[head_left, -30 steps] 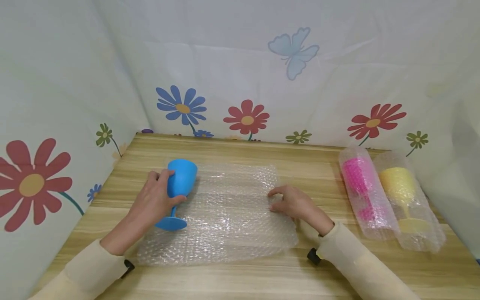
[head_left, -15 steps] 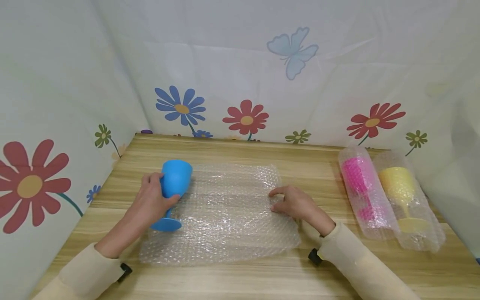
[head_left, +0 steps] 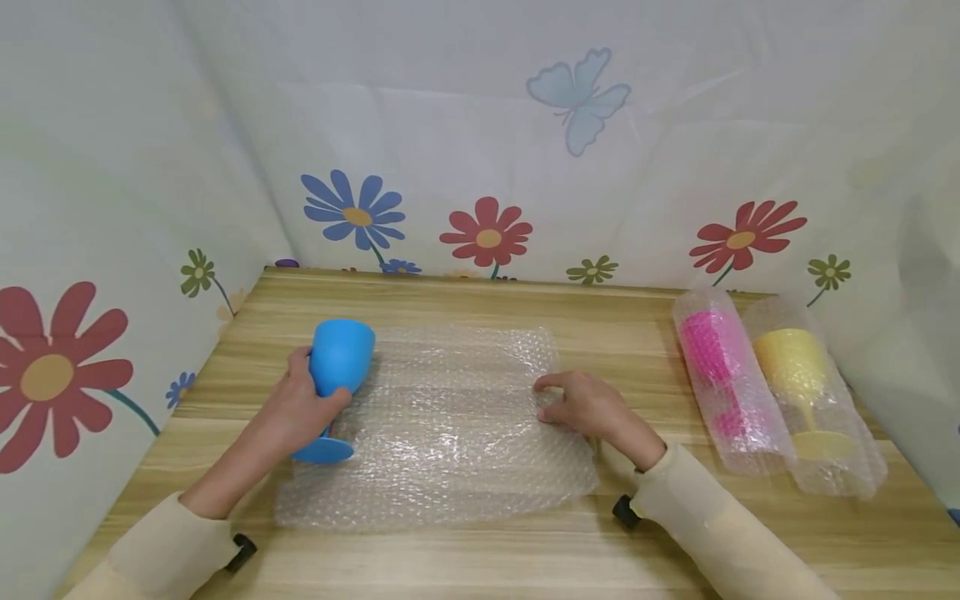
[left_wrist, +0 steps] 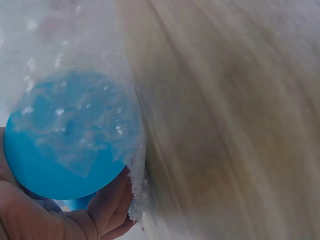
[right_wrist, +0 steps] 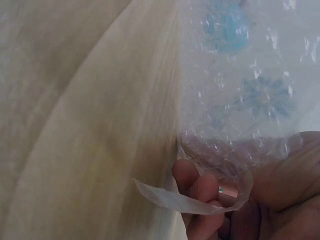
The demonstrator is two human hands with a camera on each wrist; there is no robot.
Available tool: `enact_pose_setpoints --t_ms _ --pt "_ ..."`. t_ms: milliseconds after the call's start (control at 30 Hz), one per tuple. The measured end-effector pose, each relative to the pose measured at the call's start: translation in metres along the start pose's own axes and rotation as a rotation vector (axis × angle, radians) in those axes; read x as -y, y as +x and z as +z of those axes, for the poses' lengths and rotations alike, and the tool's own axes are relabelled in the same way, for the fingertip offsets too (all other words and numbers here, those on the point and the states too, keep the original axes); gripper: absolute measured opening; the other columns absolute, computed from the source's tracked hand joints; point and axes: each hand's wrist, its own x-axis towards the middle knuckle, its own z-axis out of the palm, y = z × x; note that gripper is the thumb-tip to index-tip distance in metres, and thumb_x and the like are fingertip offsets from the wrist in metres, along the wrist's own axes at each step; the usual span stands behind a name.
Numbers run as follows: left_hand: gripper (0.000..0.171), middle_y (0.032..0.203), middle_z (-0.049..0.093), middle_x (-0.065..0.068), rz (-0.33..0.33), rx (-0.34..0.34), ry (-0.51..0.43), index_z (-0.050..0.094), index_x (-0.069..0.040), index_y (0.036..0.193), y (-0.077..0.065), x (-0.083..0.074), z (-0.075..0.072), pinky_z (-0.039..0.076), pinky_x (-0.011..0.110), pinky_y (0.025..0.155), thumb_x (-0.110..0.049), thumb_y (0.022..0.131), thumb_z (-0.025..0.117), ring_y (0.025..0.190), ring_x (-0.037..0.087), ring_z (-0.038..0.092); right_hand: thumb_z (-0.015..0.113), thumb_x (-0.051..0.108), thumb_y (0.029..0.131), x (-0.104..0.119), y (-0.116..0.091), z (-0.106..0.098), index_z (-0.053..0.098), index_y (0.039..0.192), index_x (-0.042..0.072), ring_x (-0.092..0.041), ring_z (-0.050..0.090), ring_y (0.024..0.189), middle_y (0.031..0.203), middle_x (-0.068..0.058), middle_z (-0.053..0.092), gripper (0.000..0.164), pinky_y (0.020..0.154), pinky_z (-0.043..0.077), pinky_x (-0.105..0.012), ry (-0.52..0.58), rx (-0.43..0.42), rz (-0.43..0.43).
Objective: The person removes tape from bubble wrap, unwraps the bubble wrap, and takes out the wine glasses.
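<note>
My left hand (head_left: pixel 294 410) grips a blue goblet (head_left: pixel 341 354) by its bowl, over the left edge of a sheet of clear bubble wrap (head_left: pixel 450 417). The goblet leans slightly, mouth toward the back wall. In the left wrist view its round blue base (left_wrist: pixel 60 175) faces the camera, partly overlapped by the wrap, and my fingers (left_wrist: pixel 112 205) curl behind it. At the sheet's right edge my right hand (head_left: pixel 592 407) pinches the wrap between thumb and fingers. The right wrist view shows a thin clear strip (right_wrist: pixel 175 200) curling across those fingers.
Two wrapped goblets, a pink one (head_left: pixel 708 346) and a yellow one (head_left: pixel 795 362), lie side by side at the right of the wooden table (head_left: pixel 450 562). Flower-printed white curtain (head_left: pixel 420 133) encloses the table's back and sides.
My left hand has moved left with the blue goblet, toward the left edge of the bubble wrap. The right hand has stayed at the sheet's right edge.
</note>
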Motion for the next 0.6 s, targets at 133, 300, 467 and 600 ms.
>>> enact_pose_setpoints --t_ms 133,300,467,600 --pt "0.096 0.138 0.038 0.05 0.009 -0.005 0.003 -0.006 0.011 0.156 0.0013 0.0032 0.0007 0.048 0.071 0.09 -0.036 0.101 0.057 0.12 0.062 0.051 0.08 0.023 0.092 0.0012 -0.0002 0.0004 0.071 0.131 0.015 -0.011 0.044 0.05 0.106 -0.011 0.068 0.041 0.049 0.038 -0.028 -0.011 0.001 0.014" --pt "0.102 0.143 0.033 0.05 0.012 -0.003 -0.002 -0.003 0.013 0.155 0.0008 0.0035 -0.0001 0.046 0.072 0.093 -0.053 0.103 0.055 0.124 0.063 0.048 0.08 0.023 0.092 0.0013 -0.0014 0.0002 0.07 0.132 0.016 -0.011 0.042 0.05 0.097 -0.009 0.068 0.042 0.049 0.036 -0.028 -0.011 0.0 0.019" --pt "0.099 0.141 0.034 0.049 0.007 -0.009 0.001 0.003 0.015 0.154 0.0008 0.0032 -0.0038 0.048 0.072 0.09 -0.055 0.104 0.054 0.121 0.062 0.049 0.079 0.022 0.093 -0.0002 -0.0015 0.0006 0.07 0.132 0.015 -0.012 0.044 0.052 0.087 -0.005 0.066 0.041 0.051 0.038 -0.029 -0.024 -0.002 0.0" --pt "0.098 0.14 0.033 0.048 -0.002 -0.015 0.013 0.006 0.016 0.153 0.0016 0.003 -0.0046 0.048 0.072 0.088 -0.053 0.103 0.055 0.119 0.062 0.049 0.078 0.024 0.094 -0.0008 -0.0009 0.0014 0.069 0.133 0.015 -0.013 0.045 0.055 0.076 -0.004 0.061 0.041 0.052 0.037 -0.029 -0.037 0.004 0.002"
